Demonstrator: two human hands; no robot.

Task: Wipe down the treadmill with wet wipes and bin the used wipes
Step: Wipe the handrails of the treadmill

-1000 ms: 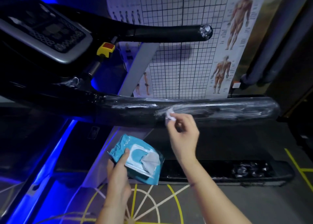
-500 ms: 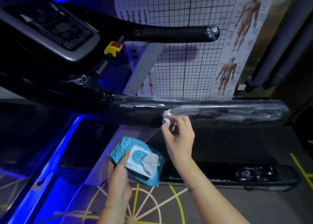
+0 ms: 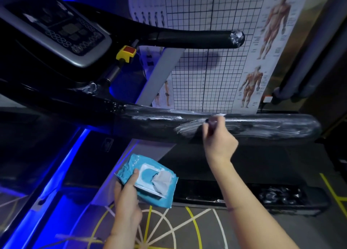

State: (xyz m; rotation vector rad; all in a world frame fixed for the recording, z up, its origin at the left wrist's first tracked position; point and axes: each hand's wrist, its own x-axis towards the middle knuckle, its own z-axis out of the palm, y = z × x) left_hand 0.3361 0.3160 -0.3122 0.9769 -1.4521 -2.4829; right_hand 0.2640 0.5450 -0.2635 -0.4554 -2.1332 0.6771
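Treadmill (image 3: 62, 34) fills our view, its near handrail (image 3: 277, 128) crossing in front of us. Below the handrail, our left hand (image 3: 127, 198) grips the wipe pack (image 3: 150, 183), thumb on top. Our right hand (image 3: 219, 141) pinches a wet wipe (image 3: 220, 115) against the handrail, its fingers curled and blurred. Wet streaks cover the handrail; we judge that the rest of the machine and the binning remain.

Grey floor (image 3: 309, 230) is carrying yellow and white radial lines (image 3: 159, 226) at bottom centre. Black treadmill base rail (image 3: 244, 198) is sitting directly on it at lower right. Blue glow is spilling across lower left.
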